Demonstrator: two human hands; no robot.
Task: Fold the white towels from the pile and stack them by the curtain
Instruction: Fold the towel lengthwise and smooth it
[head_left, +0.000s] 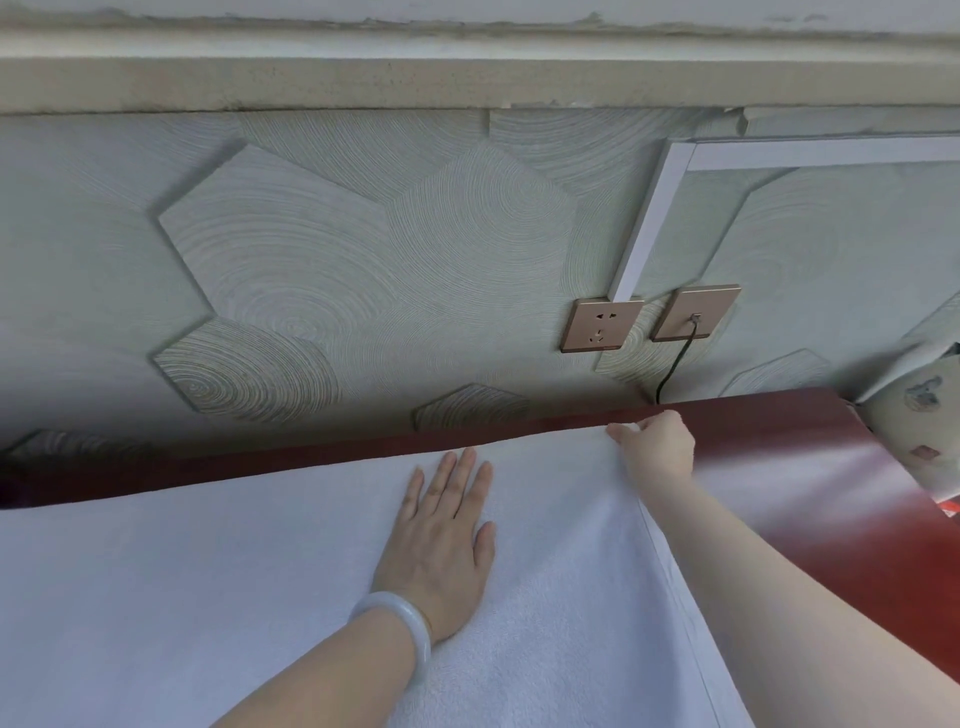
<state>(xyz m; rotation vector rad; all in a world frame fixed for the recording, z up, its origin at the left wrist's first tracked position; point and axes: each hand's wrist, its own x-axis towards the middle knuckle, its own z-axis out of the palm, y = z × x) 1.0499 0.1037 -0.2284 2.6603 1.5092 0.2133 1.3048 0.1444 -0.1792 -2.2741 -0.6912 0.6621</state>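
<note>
A lived-in room, likely a home or guest room, is showing itself in hexagon-patterned wallpaper (322, 249), bronze wall sockets (601, 326) and a glossy red table (841, 483).

soft even daylight, wide-angle edge distortion

White towel (260, 597) on a dark red glossy table (831, 493); wall (311, 260) pale grey-green with hexagons of fine concentric rings; two bronze-gold socket plates (601, 325) with a black cable (675, 364); pale jade-white bangle (400, 623); cream cloth (919, 415) with faint grey and reddish motifs.
</note>
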